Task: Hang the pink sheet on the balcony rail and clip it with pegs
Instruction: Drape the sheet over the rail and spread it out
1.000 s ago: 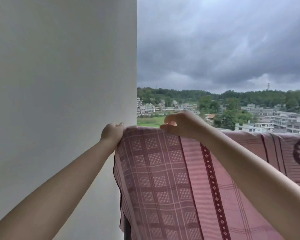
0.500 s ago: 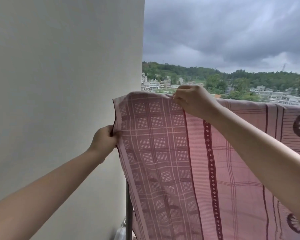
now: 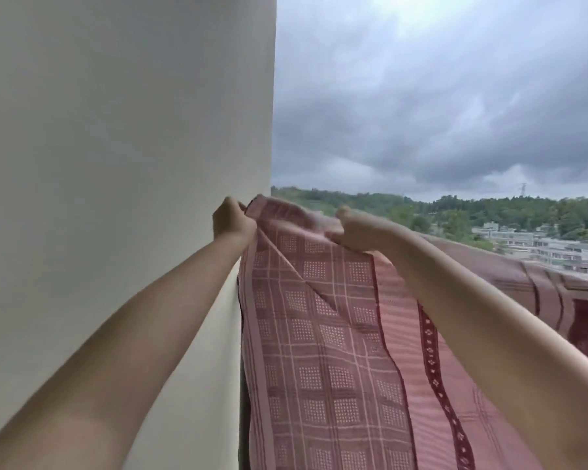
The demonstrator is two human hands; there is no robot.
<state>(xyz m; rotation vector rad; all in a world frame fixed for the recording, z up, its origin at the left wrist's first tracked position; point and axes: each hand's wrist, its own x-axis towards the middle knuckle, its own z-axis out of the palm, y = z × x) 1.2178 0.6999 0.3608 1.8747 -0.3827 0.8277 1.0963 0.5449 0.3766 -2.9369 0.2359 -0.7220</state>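
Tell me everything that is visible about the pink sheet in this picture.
The pink sheet looks like thin woven cloth, with a grid of pale lines and dotted squares, plain striped bands, and a dark red band of small diamonds. It hangs down beside the white wall and runs off to the right along the balcony edge. Its top corner is raised and a diagonal fold crosses it. The left hand grips the corner by the wall; the right hand grips the top edge nearby. No pegs are visible.

Both hands point(image 3: 233, 220) point(image 3: 360, 232) gripping pink sheet point(image 3: 336, 351)
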